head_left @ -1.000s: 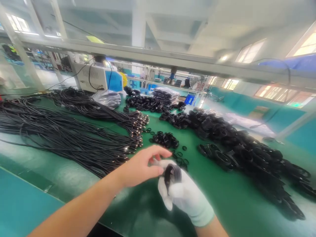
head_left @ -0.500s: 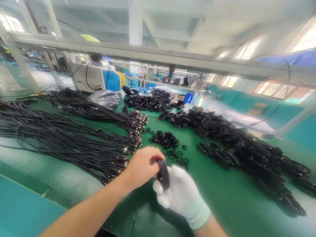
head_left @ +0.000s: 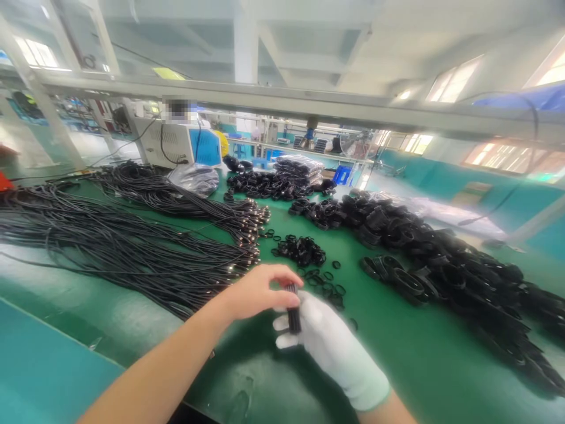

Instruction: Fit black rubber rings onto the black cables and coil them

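Note:
Between my two hands is a coiled black cable [head_left: 293, 321], its turns lying side by side. My bare left hand [head_left: 260, 292] pinches the upper end of the coil between thumb and fingers. From the right, my right hand [head_left: 324, 330], in a white glove, is closed around the coil's lower part, with fingertips showing past its left side. Just beyond the hands lies a small heap of black rings [head_left: 302, 250], with several loose rings [head_left: 326, 282] scattered nearer to the glove.
Long uncoiled black cables [head_left: 132, 253] with metal plugs spread over the left of the green table [head_left: 260, 383]. A large pile of coiled cables [head_left: 424, 259] runs along the right. Behind stand a white and blue machine [head_left: 180, 141], a plastic bag [head_left: 194, 178] and stacked bagged coils [head_left: 298, 169].
The coil has turned from a slanted view to a nearly upright, edge-on one. My left thumb has come across its upper end. The whole view has shifted slightly.

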A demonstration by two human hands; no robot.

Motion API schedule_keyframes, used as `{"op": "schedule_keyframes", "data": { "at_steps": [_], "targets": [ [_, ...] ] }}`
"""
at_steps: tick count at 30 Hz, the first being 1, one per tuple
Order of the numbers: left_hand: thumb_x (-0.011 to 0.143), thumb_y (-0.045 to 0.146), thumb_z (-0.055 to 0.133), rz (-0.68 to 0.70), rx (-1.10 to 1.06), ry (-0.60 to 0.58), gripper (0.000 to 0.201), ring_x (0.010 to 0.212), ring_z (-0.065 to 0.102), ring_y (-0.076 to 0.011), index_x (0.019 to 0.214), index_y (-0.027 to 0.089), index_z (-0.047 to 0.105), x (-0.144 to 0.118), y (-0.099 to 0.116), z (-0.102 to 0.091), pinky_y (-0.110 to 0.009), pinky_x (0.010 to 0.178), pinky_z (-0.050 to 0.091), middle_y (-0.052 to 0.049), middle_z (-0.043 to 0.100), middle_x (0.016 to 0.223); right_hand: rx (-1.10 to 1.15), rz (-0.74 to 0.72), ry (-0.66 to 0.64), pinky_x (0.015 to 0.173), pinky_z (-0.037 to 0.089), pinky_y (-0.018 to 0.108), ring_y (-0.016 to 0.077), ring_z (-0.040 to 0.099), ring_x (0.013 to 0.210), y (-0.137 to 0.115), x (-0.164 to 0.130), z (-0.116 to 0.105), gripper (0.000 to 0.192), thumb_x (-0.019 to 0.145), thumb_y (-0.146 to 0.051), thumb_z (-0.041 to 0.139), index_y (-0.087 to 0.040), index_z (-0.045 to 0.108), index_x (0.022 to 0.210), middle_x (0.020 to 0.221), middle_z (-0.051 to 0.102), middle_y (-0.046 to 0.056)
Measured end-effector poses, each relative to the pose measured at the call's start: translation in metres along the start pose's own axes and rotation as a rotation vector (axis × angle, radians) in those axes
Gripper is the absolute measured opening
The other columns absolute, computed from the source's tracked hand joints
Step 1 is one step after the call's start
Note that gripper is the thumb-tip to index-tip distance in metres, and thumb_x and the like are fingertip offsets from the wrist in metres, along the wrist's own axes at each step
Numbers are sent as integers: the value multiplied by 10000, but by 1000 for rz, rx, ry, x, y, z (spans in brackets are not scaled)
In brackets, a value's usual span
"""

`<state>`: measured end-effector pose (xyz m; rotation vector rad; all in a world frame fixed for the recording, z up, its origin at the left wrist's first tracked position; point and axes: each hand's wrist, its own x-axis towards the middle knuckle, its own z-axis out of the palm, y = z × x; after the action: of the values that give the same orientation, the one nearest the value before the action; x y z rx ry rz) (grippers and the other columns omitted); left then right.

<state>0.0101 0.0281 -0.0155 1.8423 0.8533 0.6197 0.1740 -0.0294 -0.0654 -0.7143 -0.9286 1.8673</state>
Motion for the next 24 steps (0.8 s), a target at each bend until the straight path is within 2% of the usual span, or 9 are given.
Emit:
{"op": "schedule_keyframes", "data": {
  "at_steps": [3, 5, 9, 13, 15, 18, 20, 22, 24],
  "targets": [
    [776, 345, 580, -27, 121, 240, 250, 897, 564, -187, 972, 217, 670, -3, 4, 10, -280, 797, 435, -18, 647, 966, -173, -57, 95, 750, 528, 427, 218, 628, 839, -6, -2, -2, 676, 668, -324, 771, -182, 431, 1234, 1002, 564, 84],
    [830, 359, 494, -79, 88, 301, 244, 782, 558, -164, 901, 193, 658, -8, 6, 16, -262, 705, 432, -13, 646, 854, -157, -44, 91, 815, 506, 468, 238, 629, 898, -8, -4, -4, 652, 690, -317, 753, -191, 415, 1233, 1050, 556, 99],
    [763, 285, 571, -205, -156, 178, 126, 634, 503, -117, 771, 162, 597, -20, 4, 29, -216, 578, 374, 19, 587, 704, -160, -45, 71, 891, 465, 474, 250, 569, 1029, -8, -4, -5, 608, 656, -217, 776, -197, 462, 1175, 1093, 561, 88],
    [743, 220, 569, -178, -407, 179, 96, 610, 463, -93, 701, 152, 516, -23, -4, 42, -202, 587, 357, 35, 518, 657, -107, -62, -16, 920, 439, 428, 217, 557, 1021, -5, -3, 0, 491, 679, -196, 751, -184, 503, 1103, 1072, 569, 65],
    [755, 222, 551, -172, -431, 159, 117, 595, 456, -91, 684, 155, 487, -22, -7, 43, -203, 583, 363, 37, 493, 632, -62, -30, -51, 909, 446, 417, 210, 563, 1006, -4, -4, 2, 451, 697, -212, 741, -181, 505, 1080, 1065, 563, 62],
    [799, 277, 511, -191, -211, 154, 165, 599, 480, -112, 678, 165, 502, -23, -6, 38, -215, 562, 381, 27, 507, 630, -48, -11, -20, 900, 455, 430, 215, 581, 985, -2, -5, 1, 478, 689, -235, 752, -178, 492, 1085, 1066, 560, 71],
    [813, 241, 482, -162, 49, 275, 107, 661, 522, -133, 784, 184, 568, -24, -3, 35, -233, 602, 412, 9, 567, 734, -48, 10, 15, 895, 460, 452, 228, 592, 987, 2, -4, -2, 543, 672, -235, 764, -189, 469, 1125, 1092, 555, 81],
    [782, 121, 460, -69, 280, 387, 243, 767, 554, -141, 957, 223, 595, -25, 0, 34, -250, 702, 437, -5, 593, 916, -84, 29, 39, 884, 466, 466, 251, 590, 1007, 6, -1, -5, 614, 626, -202, 788, -197, 462, 1146, 1109, 557, 90],
    [738, 30, 432, 25, 437, 396, 399, 830, 565, -144, 1034, 242, 595, -25, -1, 37, -258, 773, 439, -14, 579, 1001, -142, 12, 41, 866, 477, 458, 270, 573, 1032, 8, 2, -5, 646, 574, -166, 809, -190, 484, 1132, 1086, 574, 87]
  ]
}}
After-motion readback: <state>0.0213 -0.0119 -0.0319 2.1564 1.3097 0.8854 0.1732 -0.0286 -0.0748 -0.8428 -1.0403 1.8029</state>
